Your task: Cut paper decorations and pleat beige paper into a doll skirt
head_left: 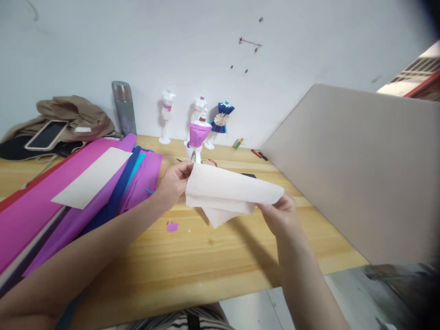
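A folded sheet of white crepe-like paper point(230, 185) is stretched between my hands above the wooden table. My left hand point(173, 181) pinches its upper left corner. At the lower right end, the fingers of my right hand point(280, 213) are closed on the sheet. A loose flap of it hangs down in the middle. Just behind the paper stands a small white mannequin wrapped in purple point(199, 133), its base partly hidden. Farther back are a mannequin in a pleated blue outfit with a cream rosette point(220, 120) and a bare white mannequin point(167, 112) with a pink band.
Rolls of pink and purple paper point(82, 160) lie on the left with a cream strip point(92, 178) on top. Behind them are a phone point(46, 135), brown cloth point(74, 114) and a grey bottle point(124, 107). A white panel point(354, 169) borders the right. A purple scrap point(172, 227) lies in front.
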`<state>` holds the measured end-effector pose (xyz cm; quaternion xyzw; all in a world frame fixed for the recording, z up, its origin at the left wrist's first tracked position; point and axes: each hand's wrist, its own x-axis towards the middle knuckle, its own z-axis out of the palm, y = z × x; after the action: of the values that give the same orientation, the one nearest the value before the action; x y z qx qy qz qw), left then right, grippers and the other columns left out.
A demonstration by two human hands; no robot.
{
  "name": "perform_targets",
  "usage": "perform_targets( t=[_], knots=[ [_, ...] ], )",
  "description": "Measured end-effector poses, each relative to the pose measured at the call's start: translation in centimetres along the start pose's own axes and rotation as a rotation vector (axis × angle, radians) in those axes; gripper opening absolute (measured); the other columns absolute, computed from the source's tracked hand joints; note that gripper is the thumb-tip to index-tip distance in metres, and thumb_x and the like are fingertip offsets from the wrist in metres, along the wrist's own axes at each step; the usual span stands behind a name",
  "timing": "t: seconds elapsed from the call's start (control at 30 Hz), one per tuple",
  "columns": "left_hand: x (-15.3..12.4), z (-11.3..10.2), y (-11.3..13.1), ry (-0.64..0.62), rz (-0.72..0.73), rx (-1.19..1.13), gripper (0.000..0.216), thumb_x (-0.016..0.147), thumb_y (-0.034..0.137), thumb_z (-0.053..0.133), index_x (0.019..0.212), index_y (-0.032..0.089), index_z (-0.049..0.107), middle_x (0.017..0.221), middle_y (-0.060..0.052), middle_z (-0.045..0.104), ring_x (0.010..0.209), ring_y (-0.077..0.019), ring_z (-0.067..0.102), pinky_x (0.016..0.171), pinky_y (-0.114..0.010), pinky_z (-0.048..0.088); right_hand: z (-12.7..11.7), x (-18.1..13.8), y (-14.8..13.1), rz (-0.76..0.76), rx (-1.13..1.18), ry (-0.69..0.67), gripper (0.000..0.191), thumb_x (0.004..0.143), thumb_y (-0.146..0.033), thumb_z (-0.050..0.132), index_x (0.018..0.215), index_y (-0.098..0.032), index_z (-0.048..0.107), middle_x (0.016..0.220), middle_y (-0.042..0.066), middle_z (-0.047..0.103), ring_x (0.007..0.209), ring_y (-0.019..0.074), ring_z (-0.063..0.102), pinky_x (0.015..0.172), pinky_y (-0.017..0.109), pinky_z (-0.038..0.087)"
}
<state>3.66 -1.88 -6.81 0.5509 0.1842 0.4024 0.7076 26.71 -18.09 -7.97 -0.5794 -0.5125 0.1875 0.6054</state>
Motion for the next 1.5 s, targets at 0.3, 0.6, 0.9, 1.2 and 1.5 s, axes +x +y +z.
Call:
perform_targets(
  t=[0.3,0.6,0.9,1.2,1.5],
  knots=[
    [0.9,-1.6,2.1,-0.027,0.133,-0.152,0.043,0.048,0.030,0.098,0.072,0.015,0.065,0.068,0.002,0.069,0.062,-0.0108,0.064,0.061,-0.021,0.051,2.4,7.3,-0.7,-0.163,0.113,-0.081,0.019,0.071,-0.046,0.088,0.084,-0.034,0.081,0.089,0.004,0.082,0.075,0.0272,0.076,0.063,0.041,0.063],
    [1.0,-2.9,4.8,0.088,0.214,-0.064,0.041,0.046,0.023,0.096,0.069,0.016,0.063,0.066,0.001,0.071,0.069,-0.0196,0.072,0.055,-0.023,0.052,5.9,11.1,-3.5,-0.401,0.108,-0.003,0.022,0.076,-0.032,0.084,0.098,-0.030,0.084,0.100,0.006,0.081,0.090,0.0231,0.075,0.080,0.035,0.060],
    [1.9,-3.6,3.5,0.263,0.195,0.049,0.037,0.056,0.031,0.092,0.083,0.018,0.072,0.069,0.002,0.073,0.069,-0.0203,0.074,0.054,-0.024,0.055,6.1,11.7,-1.6,-0.227,0.051,-0.210,0.048,0.070,-0.042,0.089,0.114,-0.031,0.076,0.109,0.004,0.080,0.097,0.0252,0.076,0.082,0.039,0.063],
    [2.2,-4.3,3.5,-0.014,0.250,0.142,0.038,0.056,0.030,0.096,0.070,0.015,0.063,0.066,0.000,0.069,0.066,-0.0129,0.067,0.060,-0.020,0.052,6.3,11.3,-1.9,-0.319,0.204,-0.048,0.022,0.067,-0.035,0.092,0.086,-0.033,0.081,0.083,0.002,0.079,0.072,0.0216,0.073,0.064,0.037,0.061],
    [1.9,-4.8,4.9,-0.144,0.288,0.151,0.036,0.059,0.033,0.097,0.072,0.015,0.068,0.073,-0.003,0.073,0.079,-0.0175,0.072,0.066,-0.022,0.053,6.1,11.3,-1.4,-0.324,0.255,-0.021,0.012,0.073,-0.029,0.087,0.084,-0.032,0.082,0.079,0.000,0.079,0.067,0.0184,0.072,0.058,0.032,0.056]
  ],
)
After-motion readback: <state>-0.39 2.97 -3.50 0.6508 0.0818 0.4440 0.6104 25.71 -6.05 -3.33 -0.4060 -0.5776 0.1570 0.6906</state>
